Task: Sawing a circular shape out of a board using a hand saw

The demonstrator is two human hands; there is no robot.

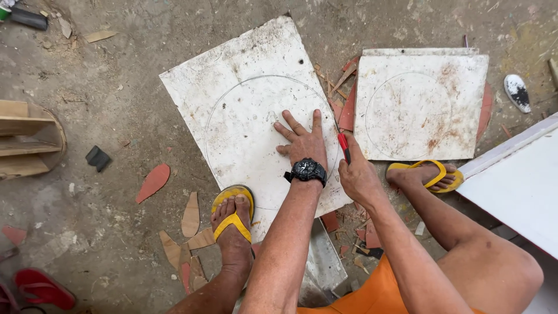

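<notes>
My right hand (pixel 359 174) wraps its fingers tight around a red knife (pixel 344 145), and my left hand (pixel 303 142) presses flat, fingers spread, on the white board (pixel 232 87).

I see a dusty concrete floor (pixel 116 87) carrying a large white board (pixel 244 110) with a drawn circle, a smaller white board (pixel 418 104) beside it, red offcuts (pixel 153 181), wood scraps (pixel 190 215) and a red sandal (pixel 43 288)
</notes>
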